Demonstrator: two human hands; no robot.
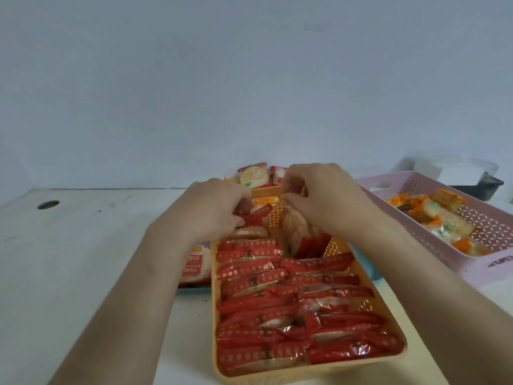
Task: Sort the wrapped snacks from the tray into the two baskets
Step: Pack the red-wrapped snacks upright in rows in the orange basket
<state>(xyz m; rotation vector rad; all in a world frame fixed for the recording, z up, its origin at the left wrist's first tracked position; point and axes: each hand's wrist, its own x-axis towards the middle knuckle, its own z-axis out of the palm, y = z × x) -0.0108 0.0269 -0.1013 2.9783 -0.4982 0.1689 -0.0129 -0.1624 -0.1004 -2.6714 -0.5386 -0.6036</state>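
A red-wrapped snack (pixel 256 215), judged light and slippery, was pinched at its crimped end in the left hand (pixel 219 209) grip, while the right hand (pixel 319 195) grip was seemingly clenched on another.

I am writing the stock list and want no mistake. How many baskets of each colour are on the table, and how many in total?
Orange basket: 1
Pink basket: 1
Total: 2
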